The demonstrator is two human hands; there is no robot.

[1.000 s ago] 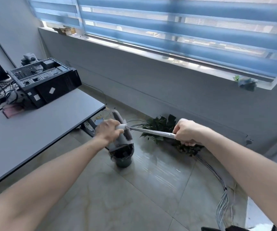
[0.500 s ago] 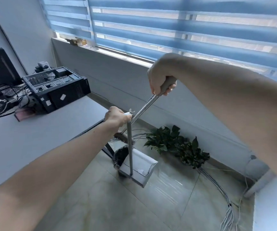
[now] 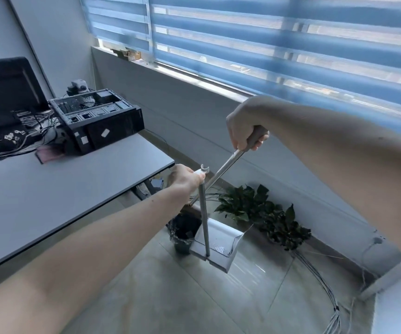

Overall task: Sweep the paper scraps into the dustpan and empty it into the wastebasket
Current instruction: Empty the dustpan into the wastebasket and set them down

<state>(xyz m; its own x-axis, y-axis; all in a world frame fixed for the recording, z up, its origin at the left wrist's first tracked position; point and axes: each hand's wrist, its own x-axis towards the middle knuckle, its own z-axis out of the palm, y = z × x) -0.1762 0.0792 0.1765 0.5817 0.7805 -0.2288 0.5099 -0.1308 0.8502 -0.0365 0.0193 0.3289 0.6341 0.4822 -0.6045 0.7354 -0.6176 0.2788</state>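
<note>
Left hand (image 3: 186, 180) gripping dustpan (image 3: 218, 247) handle beside wastebasket (image 3: 184, 235) rim, right hand (image 3: 244, 130) clenching broom handle (image 3: 221, 173).

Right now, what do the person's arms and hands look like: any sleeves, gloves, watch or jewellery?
Both forearms are bare as far as the frame shows, with no sleeve edge in view. The left hand and right hand wear no gloves. No watch, bracelet or ring is visible on either wrist or on the fingers that show. No tattoos or markings stand out.
</note>
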